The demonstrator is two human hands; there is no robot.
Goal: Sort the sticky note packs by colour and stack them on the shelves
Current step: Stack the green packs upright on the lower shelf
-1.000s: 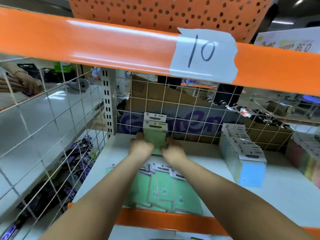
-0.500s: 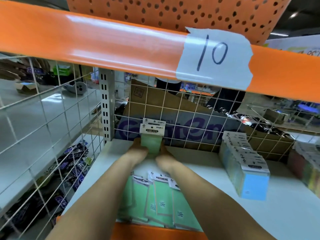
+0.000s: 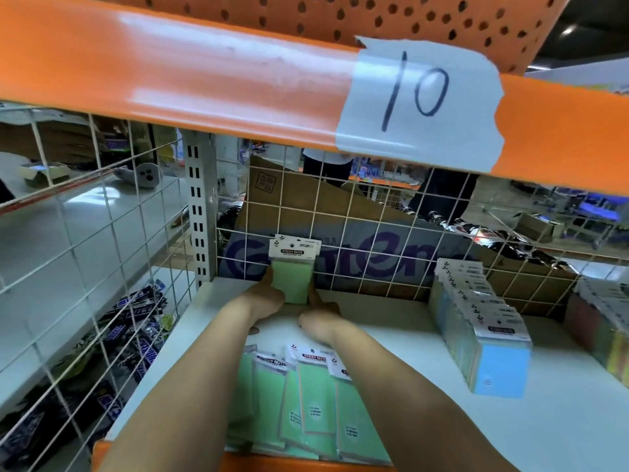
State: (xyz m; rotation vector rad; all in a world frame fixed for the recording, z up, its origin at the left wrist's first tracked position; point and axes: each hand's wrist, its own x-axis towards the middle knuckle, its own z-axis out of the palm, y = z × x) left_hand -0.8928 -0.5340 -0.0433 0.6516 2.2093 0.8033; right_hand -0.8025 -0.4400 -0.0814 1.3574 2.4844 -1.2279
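White shelf (image 3: 391, 327) has bare room between my arms and the blue pack row (image 3: 490, 338), wire grid (image 3: 357, 233) behind, green packs (image 3: 308, 400) loose at the front edge, my left hand (image 3: 263, 299) and right hand (image 3: 321, 321) clamping an upright green pack (image 3: 292, 279) against the grid.

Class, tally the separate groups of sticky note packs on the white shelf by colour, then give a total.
Green: 2, the upright packs at the back and the loose packs at the front
Blue-fronted: 1, the row
Mixed colours: 1, the far-right row
Total: 4

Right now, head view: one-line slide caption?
Both hands stand green packs upright at the shelf back, beside blue packs.
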